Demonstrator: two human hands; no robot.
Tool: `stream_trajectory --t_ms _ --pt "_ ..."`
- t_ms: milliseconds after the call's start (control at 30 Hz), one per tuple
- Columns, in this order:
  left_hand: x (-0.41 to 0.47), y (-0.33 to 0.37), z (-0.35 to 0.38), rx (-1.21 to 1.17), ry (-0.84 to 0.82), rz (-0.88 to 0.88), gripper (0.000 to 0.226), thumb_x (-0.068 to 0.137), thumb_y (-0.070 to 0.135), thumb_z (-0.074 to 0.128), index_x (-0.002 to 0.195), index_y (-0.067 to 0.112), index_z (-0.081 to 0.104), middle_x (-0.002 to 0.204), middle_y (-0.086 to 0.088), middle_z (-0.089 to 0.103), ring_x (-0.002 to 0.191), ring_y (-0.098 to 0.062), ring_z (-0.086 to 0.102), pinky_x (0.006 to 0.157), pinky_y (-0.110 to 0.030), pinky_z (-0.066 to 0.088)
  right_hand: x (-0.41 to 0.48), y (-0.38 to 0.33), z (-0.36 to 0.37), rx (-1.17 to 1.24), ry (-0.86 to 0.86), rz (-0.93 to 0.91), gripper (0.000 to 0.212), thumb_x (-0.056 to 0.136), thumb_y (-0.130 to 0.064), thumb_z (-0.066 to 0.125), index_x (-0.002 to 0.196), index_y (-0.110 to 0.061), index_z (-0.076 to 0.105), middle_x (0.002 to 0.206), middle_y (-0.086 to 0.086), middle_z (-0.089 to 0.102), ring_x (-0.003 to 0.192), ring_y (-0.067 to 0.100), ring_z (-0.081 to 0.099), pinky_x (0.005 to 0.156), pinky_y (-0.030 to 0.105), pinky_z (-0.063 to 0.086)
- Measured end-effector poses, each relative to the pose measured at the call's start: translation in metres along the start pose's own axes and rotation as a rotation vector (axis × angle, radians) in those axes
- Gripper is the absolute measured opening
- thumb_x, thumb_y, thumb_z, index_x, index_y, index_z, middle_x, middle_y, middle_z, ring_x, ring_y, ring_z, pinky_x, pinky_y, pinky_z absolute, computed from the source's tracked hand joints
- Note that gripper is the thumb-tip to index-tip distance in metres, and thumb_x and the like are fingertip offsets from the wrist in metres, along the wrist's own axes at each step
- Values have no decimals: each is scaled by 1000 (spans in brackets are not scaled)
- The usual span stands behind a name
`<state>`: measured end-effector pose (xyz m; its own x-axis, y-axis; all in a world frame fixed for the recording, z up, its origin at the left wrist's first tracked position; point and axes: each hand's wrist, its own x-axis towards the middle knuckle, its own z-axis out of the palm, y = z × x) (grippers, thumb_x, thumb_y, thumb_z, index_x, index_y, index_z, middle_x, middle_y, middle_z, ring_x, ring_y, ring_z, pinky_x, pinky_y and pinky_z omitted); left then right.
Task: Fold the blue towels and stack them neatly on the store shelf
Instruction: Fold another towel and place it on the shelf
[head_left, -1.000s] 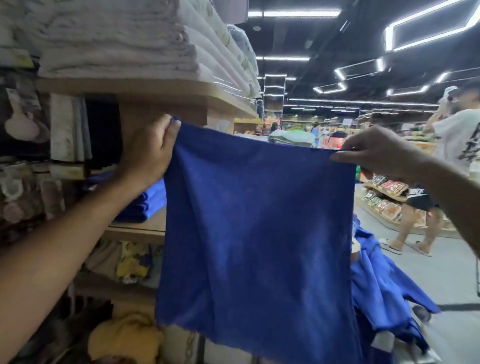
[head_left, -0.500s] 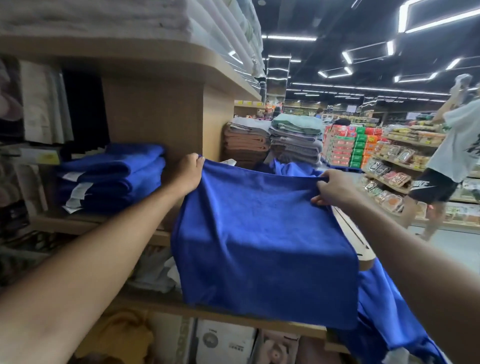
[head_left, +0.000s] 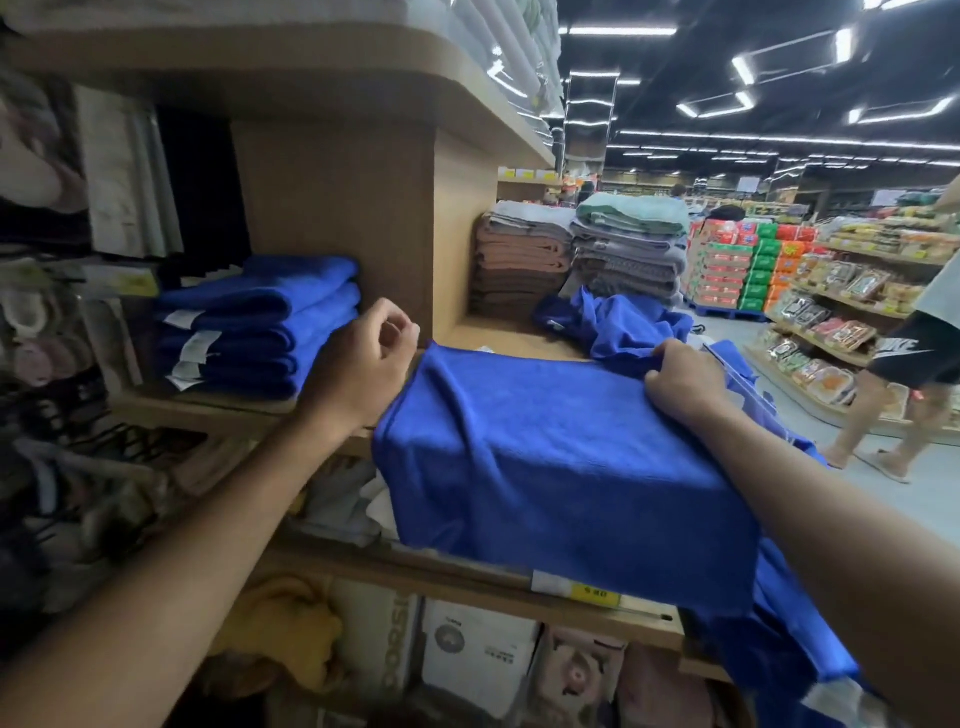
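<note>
Folded blue towels (head_left: 260, 322) sit stacked on the store shelf (head_left: 493, 340), left of its wooden divider (head_left: 337, 208). Just to their right, the left hand (head_left: 363, 358) hovers empty with its fingers loosely curled, beside the left corner of the blue towel (head_left: 545, 467). That towel lies spread on the shelf and hangs over its front edge. The right hand (head_left: 680, 379) clamps the towel's far right corner, fingers curled into the cloth. Behind it, a heap of unfolded blue towels (head_left: 623, 322) lies toward the shelf's right end. The cloth looks light, soft and limp, and is likely to sag and lose its creases. Corners and hemmed edges seem the surest holds, with both hands keeping it taut.
</note>
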<state>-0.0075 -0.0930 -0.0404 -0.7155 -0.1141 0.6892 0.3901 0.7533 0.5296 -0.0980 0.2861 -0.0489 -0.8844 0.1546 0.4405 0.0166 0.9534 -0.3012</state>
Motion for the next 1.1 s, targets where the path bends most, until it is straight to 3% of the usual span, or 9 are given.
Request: stream_trajectory --t_ms 100,167,267,400,500,633,800,967,1100 --pt "-87 -10 -23 -251 85 23 28 100 43 48 84 21 57 67 2 63 52 -12 59 51 -28 46 1 -1 2 15 0 -6 20 81 -10 55 99 -12 63 101 22 69 94 40 63 70 36 39" --pt "-137 -14 -21 -349 56 -96 30 98 47 50 84 23 61 67 -1 63 47 -13 56 45 -26 43 2 -2 2 14 7 -2 20 82 -9 56 100 -10 64 102 23 70 94 41 64 71 35 38" --pt "-179 -12 -1 -510 -1 -325 17 91 49 67 94 33 65 87 0 70 58 -17 65 45 -27 48 1 -3 1 5 20 -1 22 82 -9 58 103 -6 65 103 25 70 98 42 64 72 35 38" --pt "-186 -5 20 -702 -88 -507 37 83 34 76 115 26 61 104 10 71 63 -18 69 50 -22 51 -3 -5 -3 8 10 -6 21 83 -8 57 102 -4 66 103 27 69 100 44 62 73 35 37" --pt "-183 -6 27 -762 -77 -536 27 88 20 76 111 21 64 95 -1 73 50 -12 59 44 -20 43 -7 -7 -6 2 10 -1 21 84 -7 56 103 -4 65 104 27 69 101 43 62 73 35 38" --pt "-183 -20 22 -781 -96 -493 23 78 47 76 92 29 69 72 1 66 49 -8 52 43 -17 38 -9 -9 -9 -18 19 -4 22 85 -7 55 105 -3 65 107 28 69 103 44 62 80 41 46" --pt "-186 -46 11 -950 -143 -450 24 80 54 76 88 34 64 66 4 58 38 -12 47 35 -20 34 -8 -11 -7 -15 6 5 22 85 -8 55 104 -5 64 107 25 68 102 42 61 77 39 41" --pt "-195 -66 1 -734 -255 -456 42 75 66 75 80 25 68 55 -1 53 40 -16 46 40 -23 36 -7 -11 -6 -16 -6 12 20 86 -8 55 103 -5 64 106 25 68 102 41 61 74 37 37" --pt "-203 -69 -1 -787 -221 -612 28 79 47 79 75 21 71 59 -11 49 41 -18 45 41 -27 33 -7 -11 -6 -10 4 15 22 86 -8 54 104 -5 66 106 24 68 101 41 61 75 37 38"
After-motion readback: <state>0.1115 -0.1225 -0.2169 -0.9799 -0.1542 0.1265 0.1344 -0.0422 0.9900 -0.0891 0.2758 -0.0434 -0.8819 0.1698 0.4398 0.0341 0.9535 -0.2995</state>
